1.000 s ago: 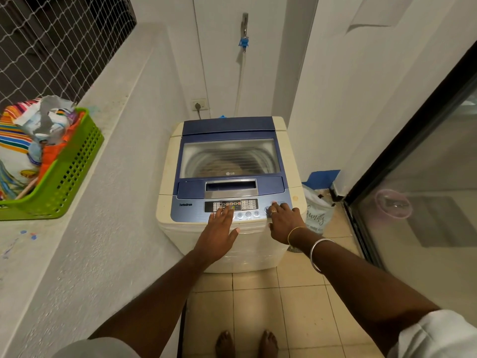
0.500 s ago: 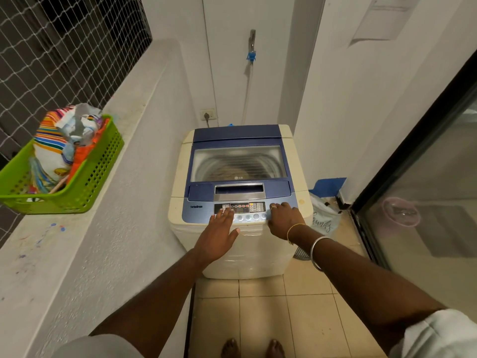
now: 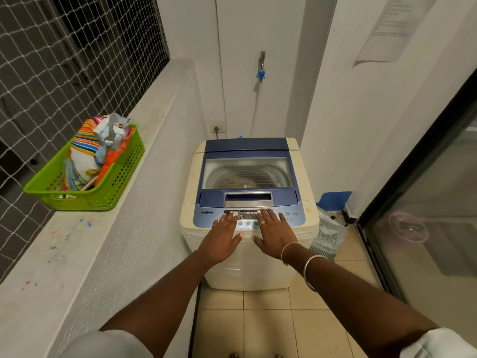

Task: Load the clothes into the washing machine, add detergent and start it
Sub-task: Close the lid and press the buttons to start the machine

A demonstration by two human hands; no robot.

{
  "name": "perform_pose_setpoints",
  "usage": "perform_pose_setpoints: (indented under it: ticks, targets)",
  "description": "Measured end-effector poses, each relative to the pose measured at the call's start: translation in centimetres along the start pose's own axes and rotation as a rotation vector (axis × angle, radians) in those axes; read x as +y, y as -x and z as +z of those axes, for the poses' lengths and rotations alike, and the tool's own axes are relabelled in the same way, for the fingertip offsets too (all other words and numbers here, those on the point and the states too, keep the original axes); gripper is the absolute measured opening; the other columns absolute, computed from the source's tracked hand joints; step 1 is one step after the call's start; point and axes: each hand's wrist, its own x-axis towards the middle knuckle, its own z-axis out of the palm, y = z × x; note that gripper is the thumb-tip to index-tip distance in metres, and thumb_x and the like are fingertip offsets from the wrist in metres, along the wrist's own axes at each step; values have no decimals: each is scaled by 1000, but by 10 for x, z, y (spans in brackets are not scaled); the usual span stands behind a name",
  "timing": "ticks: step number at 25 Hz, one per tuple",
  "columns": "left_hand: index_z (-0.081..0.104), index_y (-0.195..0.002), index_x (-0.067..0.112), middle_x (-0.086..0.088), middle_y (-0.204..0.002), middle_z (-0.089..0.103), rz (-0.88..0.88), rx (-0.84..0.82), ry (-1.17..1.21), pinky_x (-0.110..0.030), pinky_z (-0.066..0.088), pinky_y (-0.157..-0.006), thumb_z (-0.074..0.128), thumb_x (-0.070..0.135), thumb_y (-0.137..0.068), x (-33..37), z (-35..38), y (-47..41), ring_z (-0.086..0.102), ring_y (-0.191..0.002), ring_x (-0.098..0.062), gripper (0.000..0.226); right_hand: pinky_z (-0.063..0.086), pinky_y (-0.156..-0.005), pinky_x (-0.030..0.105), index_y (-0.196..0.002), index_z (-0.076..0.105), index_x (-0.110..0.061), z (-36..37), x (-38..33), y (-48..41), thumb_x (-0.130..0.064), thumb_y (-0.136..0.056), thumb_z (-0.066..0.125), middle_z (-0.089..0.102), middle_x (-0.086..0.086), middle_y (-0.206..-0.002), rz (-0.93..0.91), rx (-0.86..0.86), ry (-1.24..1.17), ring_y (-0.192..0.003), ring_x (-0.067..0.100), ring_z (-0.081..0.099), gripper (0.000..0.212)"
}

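A cream top-loading washing machine (image 3: 302, 174) with a blue lid stands against the far wall, its lid down. Brownish clothes (image 3: 240, 180) show dimly through the lid window. The blue control panel (image 3: 291, 215) runs along the front edge, with small lights lit on its display. My left hand (image 3: 219, 239) lies flat with straight fingers on the panel's left part. My right hand (image 3: 273, 233) is spread flat on the panel's middle, fingertips by the lit display. A green basket (image 3: 121, 174) of colourful clothes and bags sits on the left ledge.
A white ledge (image 3: 85, 254) with netting above runs along the left. A tap and hose (image 3: 260, 73) hang on the back wall. A printed laundry bag (image 3: 327, 236) and blue item (image 3: 334, 200) sit right of the machine. A glass sliding door (image 3: 426, 215) fills the right side.
My right hand has slid left from the panel's right buttons to its middle and opened flat. The view has pulled back and risen slightly. My left hand stays on the panel.
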Motion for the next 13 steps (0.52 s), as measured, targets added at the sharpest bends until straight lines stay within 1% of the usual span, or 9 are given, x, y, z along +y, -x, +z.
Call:
perform_pose_setpoints:
  ticks: [2, 5, 9, 13]
  targets:
    - [15, -158, 17, -5, -167, 12, -10, -15, -27, -41, 8, -124, 35, 47, -104, -3, -2, 8, 11, -154, -24, 65, 8, -121, 51, -157, 15, -13, 4, -3, 5, -61, -97, 31, 12, 9, -165, -33, -11, 41, -152, 28, 7, 79]
    - [10, -159, 17, -4, -167, 6, -14, -29, -65, -41, 5, -124, 32, 49, -104, -10, -4, 14, 7, -154, -24, 67, 6, -120, 52, -157, 14, -12, 5, -4, 7, -64, -95, 28, 11, 9, -165, -32, -15, 45, -153, 28, 6, 82]
    - [10, -158, 18, -3, -167, 5, -30, -36, -78, -40, 4, -123, 31, 50, -104, -15, -4, 18, 6, -154, -24, 66, 4, -120, 53, -157, 12, -13, 6, -10, 5, -65, -95, 28, 9, 9, -165, -15, -26, 45, -153, 27, 3, 83]
    - [11, -158, 17, -5, -167, 6, -10, -30, -105, -40, 5, -123, 32, 48, -105, -11, -2, 17, 7, -154, -26, 66, 4, -121, 53, -158, 8, -11, 7, -15, 5, -65, -96, 27, 4, 10, -165, 6, -34, 35, -153, 27, 0, 85]
